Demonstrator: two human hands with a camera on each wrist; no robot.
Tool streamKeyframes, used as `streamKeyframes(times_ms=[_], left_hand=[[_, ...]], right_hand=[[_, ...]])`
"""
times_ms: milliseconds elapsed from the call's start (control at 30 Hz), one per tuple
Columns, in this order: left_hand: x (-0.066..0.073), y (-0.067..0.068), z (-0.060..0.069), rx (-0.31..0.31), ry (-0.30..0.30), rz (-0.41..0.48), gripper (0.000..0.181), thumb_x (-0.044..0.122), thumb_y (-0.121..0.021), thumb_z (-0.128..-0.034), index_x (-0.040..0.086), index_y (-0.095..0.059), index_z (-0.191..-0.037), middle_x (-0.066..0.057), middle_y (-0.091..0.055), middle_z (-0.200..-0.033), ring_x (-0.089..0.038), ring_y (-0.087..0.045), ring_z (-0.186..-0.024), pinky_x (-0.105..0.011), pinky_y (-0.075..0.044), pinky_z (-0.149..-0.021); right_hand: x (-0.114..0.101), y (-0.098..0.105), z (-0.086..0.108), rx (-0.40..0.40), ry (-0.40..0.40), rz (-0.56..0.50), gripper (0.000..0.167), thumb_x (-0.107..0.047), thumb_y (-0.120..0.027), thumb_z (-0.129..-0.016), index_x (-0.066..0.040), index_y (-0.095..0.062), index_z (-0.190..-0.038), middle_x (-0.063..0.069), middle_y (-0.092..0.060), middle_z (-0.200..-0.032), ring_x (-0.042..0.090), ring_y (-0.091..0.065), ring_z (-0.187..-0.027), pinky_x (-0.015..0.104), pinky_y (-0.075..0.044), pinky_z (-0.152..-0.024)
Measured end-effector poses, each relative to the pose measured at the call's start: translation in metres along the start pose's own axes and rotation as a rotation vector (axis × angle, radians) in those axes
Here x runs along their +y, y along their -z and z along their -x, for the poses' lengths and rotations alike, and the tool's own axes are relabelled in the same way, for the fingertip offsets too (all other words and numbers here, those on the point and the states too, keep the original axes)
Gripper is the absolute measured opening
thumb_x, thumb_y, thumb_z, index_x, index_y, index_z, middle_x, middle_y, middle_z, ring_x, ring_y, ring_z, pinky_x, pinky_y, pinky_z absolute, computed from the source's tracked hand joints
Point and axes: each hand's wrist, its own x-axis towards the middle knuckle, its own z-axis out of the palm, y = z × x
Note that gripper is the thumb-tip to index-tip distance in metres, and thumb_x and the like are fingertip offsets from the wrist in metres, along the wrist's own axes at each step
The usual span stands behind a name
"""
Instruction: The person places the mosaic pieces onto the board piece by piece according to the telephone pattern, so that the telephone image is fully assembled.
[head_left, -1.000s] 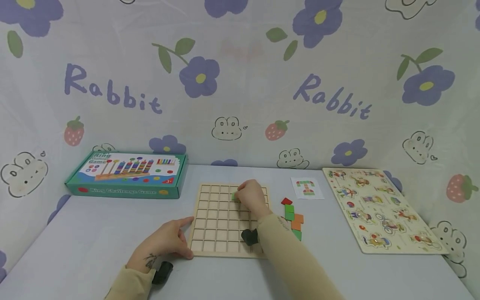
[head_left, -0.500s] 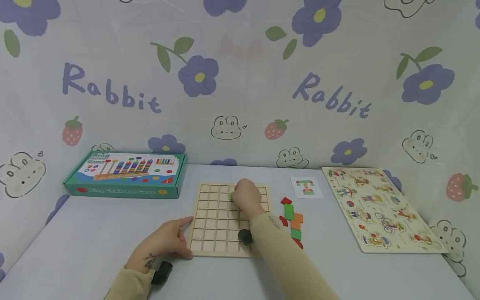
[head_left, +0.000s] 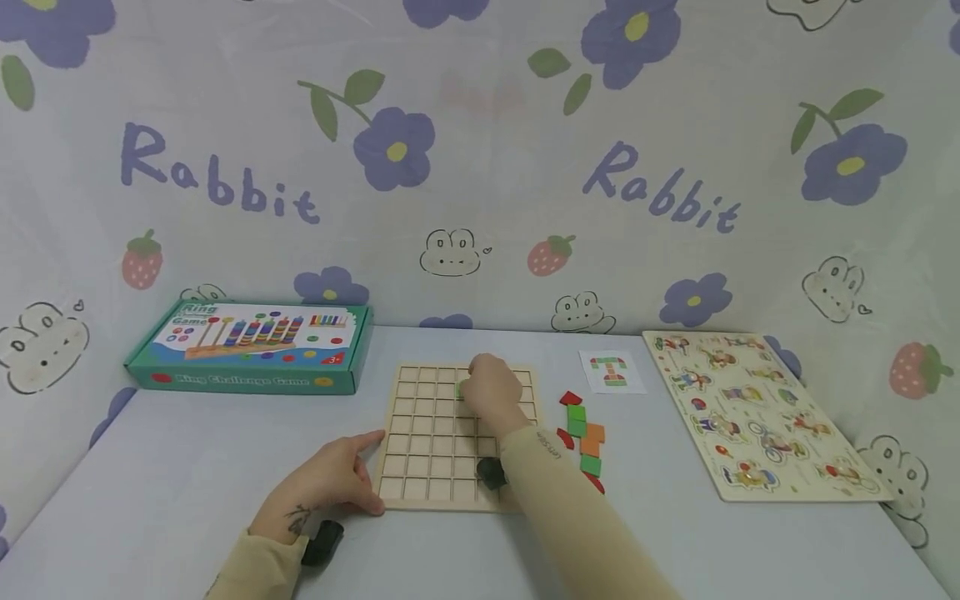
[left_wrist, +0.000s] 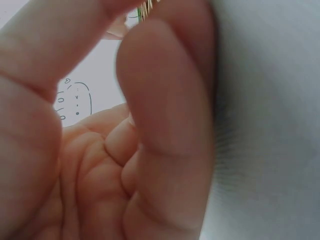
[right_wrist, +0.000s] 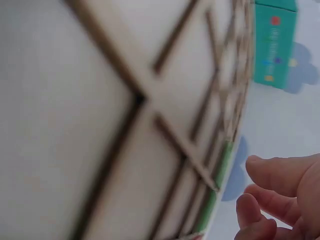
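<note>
held nothing visible in the right hand (head_left: pixel 491 392), bent, in the head view, over the far rows of the wooden grid board (head_left: pixel 431 446), with a green tile (head_left: pixel 460 390) just beside the hidden fingertips. spread the left hand (head_left: pixel 322 479) loosely, with index finger touching the board's left edge and thumb at its near left corner. saw green tiles (head_left: pixel 576 421), orange tiles (head_left: pixel 592 438) and red tiles (head_left: pixel 571 398) loose on the tabletop (head_left: pixel 187 475), just right of the board. noted a small pattern card (head_left: pixel 612 372) beyond, a picture board (head_left: pixel 798 471) at far right and a green box (head_left: pixel 243 346) (marked "ring challenge game") at far left.

from the left wrist, saw thumb and fingers large and close, with a rabbit drawing (left_wrist: pixel 77 102) in the gap.

from the right wrist, saw thumb and fingertips slightly apart, with nothing between, near green tiles at the blurred grid's edge.
</note>
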Motion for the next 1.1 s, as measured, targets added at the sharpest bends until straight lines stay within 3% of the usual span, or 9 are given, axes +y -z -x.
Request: streamKeyframes(times_ms=[67,133,333,433,667,800,933,1100], left_hand=[[0.001,0.0,0.0,0.003,0.007,-0.006,0.1,0.006,-0.086,-0.054,0.009,-0.038,-0.141,-0.004,-0.056,-0.059,-0.011,-0.044,-0.05,-0.025,-0.034,-0.048],[0.002,0.0,0.0,0.007,0.014,-0.012,0.1,0.007,-0.087,-0.0537,0.009,-0.038,-0.141,-0.004,-0.056,-0.06,-0.011,-0.044,-0.05,-0.025,-0.034,-0.048],[0.002,0.0,0.0,0.012,0.017,-0.008,0.1,0.007,-0.087,-0.0538,0.01,-0.038,-0.141,-0.004,-0.057,-0.06,-0.011,-0.045,-0.05,-0.025,-0.035,-0.048],[0.001,0.0,0.0,0.01,0.016,-0.007,0.101,0.007,-0.087,-0.0537,0.01,-0.038,-0.141,-0.004,-0.057,-0.06,-0.011,-0.045,-0.05,-0.025,-0.035,-0.048],[0.001,-0.001,0.0,0.011,0.016,-0.002,0.1,0.006,-0.087,-0.0539,0.01,-0.038,-0.141,-0.004,-0.056,-0.06,-0.011,-0.045,-0.05,-0.025,-0.034,-0.048],[0.002,-0.002,0.001,0.011,0.023,-0.005,0.1,0.006,-0.087,-0.0538,0.01,-0.038,-0.141,-0.004,-0.056,-0.06,-0.012,-0.044,-0.05,-0.025,-0.034,-0.048],[0.001,-0.002,0.0,0.01,0.018,-0.008,0.101,0.007,-0.087,-0.0535,0.01,-0.037,-0.142,-0.004,-0.056,-0.059,-0.011,-0.044,-0.05,-0.025,-0.034,-0.048],[0.001,-0.002,-0.001,0.004,0.017,-0.002,0.101,0.006,-0.087,-0.0538,0.009,-0.037,-0.142,-0.004,-0.056,-0.059,-0.011,-0.045,-0.05,-0.025,-0.034,-0.048]], right_hand=[[0.005,0.009,0.003,0.021,0.01,-0.072,0.026,-0.019,-0.06,-0.087,-0.008,-0.065,-0.11,0.008,-0.067,-0.105,0.018,-0.061,-0.074,0.03,-0.043,-0.052],[0.012,0.02,0.007,0.04,0.027,-0.172,0.03,-0.022,-0.062,-0.086,-0.009,-0.064,-0.112,0.007,-0.066,-0.102,0.019,-0.061,-0.077,0.03,-0.043,-0.056],[0.047,0.053,0.019,0.13,0.154,-0.587,0.03,-0.015,-0.067,-0.083,-0.008,-0.063,-0.112,0.008,-0.06,-0.086,0.017,-0.053,-0.071,0.026,-0.043,-0.061],[0.068,0.066,0.031,0.148,0.152,-0.688,0.032,-0.012,-0.068,-0.083,-0.009,-0.061,-0.114,0.006,-0.058,-0.085,0.015,-0.053,-0.071,0.026,-0.044,-0.062],[0.123,0.078,0.061,0.059,-0.063,-0.662,0.037,-0.013,-0.065,-0.084,-0.008,-0.057,-0.119,0.004,-0.055,-0.087,0.018,-0.053,-0.074,0.028,-0.045,-0.06],[0.151,0.076,0.078,-0.016,-0.131,-0.603,0.038,-0.014,-0.065,-0.083,-0.004,-0.057,-0.119,0.005,-0.053,-0.086,0.019,-0.048,-0.071,0.025,-0.041,-0.055],[0.167,0.07,0.092,-0.074,-0.183,-0.515,0.036,-0.017,-0.069,-0.081,-0.003,-0.06,-0.113,0.005,-0.055,-0.083,0.017,-0.047,-0.073,0.025,-0.041,-0.059],[0.173,0.064,0.103,-0.102,-0.219,-0.432,0.032,-0.018,-0.071,-0.078,-0.001,-0.064,-0.104,0.008,-0.06,-0.089,0.02,-0.048,-0.081,0.028,-0.041,-0.064]])
